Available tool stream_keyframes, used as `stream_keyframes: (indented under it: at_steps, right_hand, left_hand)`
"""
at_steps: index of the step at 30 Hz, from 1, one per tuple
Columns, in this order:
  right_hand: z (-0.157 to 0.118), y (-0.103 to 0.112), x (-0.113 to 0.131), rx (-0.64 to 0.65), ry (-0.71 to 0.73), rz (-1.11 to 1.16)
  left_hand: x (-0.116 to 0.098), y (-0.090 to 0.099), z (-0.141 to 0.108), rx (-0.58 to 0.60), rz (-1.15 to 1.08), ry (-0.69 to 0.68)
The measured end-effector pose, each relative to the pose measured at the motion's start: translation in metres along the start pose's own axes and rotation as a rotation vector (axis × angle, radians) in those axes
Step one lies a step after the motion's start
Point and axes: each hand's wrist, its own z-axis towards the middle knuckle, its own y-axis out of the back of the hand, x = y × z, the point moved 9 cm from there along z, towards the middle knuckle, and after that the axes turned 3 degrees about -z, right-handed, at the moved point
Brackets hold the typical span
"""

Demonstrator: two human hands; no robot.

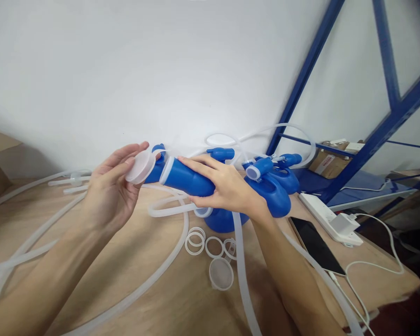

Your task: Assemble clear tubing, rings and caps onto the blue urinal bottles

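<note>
Between the thumb and fingers of my left hand (114, 186) is a round translucent white cap (140, 166), held up to the left of a blue plastic neck. My right hand (224, 183) wraps over that blue bottle neck (187, 177), whose white-rimmed mouth points left toward the cap. A thin strap seems to run from the cap toward the neck. Below my right hand shows a blue bottle body (224, 220). Several white rings (214, 247) and another round translucent cap (221, 274) lie on the wooden table (143, 261) under my hands.
More blue bottles (271, 191) stand at the right rear. Long translucent hoses (243, 275) curve over the table. On the right are a phone (317, 245), a white power strip (322, 214) with a charger, and a blue metal rack (311, 65). A white wall (143, 70) rises behind.
</note>
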Motion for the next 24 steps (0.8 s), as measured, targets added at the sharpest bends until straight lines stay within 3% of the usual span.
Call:
stream_keyframes:
  at_steps: [3, 8, 14, 20, 24]
  right_hand:
    - [0.001, 0.001, 0.014, -0.063, 0.024, -0.147]
    - [0.002, -0.011, 0.039, -0.076, 0.112, -0.349]
    - [-0.002, -0.017, 0.063, -0.179, 0.162, -0.534]
    - [-0.001, -0.013, 0.078, -0.218, 0.186, -0.479]
    - [0.0, -0.009, 0.083, -0.205, 0.154, -0.379]
  left_hand:
    - [0.005, 0.004, 0.001, -0.073, 0.021, 0.044]
    - [0.011, -0.007, -0.006, 0.013, 0.116, 0.1]
    - [0.014, -0.005, -0.019, -0.04, 0.076, 0.161]
    - [0.014, -0.016, -0.026, 0.073, 0.188, 0.059]
    - [0.012, -0.013, -0.032, 0.065, 0.205, -0.033]
